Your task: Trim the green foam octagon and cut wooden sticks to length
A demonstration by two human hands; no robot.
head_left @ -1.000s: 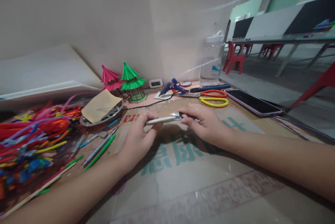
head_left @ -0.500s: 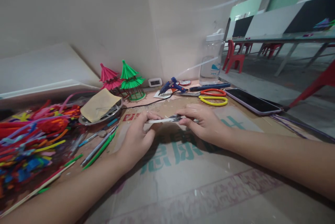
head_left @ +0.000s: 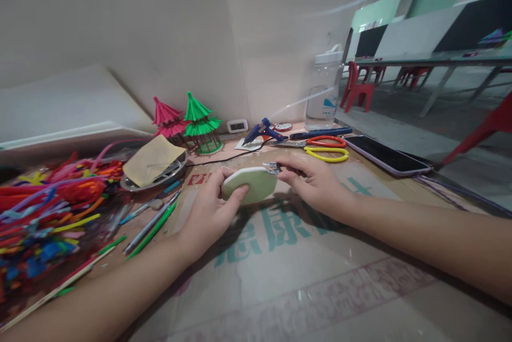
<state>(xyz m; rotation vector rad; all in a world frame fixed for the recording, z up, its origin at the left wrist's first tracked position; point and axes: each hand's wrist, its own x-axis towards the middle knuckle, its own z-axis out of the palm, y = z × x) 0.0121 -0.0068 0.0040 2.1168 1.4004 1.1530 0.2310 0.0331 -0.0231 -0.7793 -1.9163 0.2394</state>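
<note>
Left hand (head_left: 210,203) had the pale green disc (head_left: 260,187) clamped, thumb on its face, fingers behind. Disc was tilted, held above the cardboard (head_left: 256,288), between both hands. Right hand (head_left: 316,184) pinched a small metal piece (head_left: 271,167), maybe a blade, at disc's right rim; contact unclear. Step looked like rim work; next move likely called for steady left grip, thumb clear of metal.

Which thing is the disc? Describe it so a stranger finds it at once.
Find the cardboard printed with big green characters. Above it, the left hand pinches the disc. It is round, pale green and white-edged, unlike the small silvery piece in the right hand.
</note>
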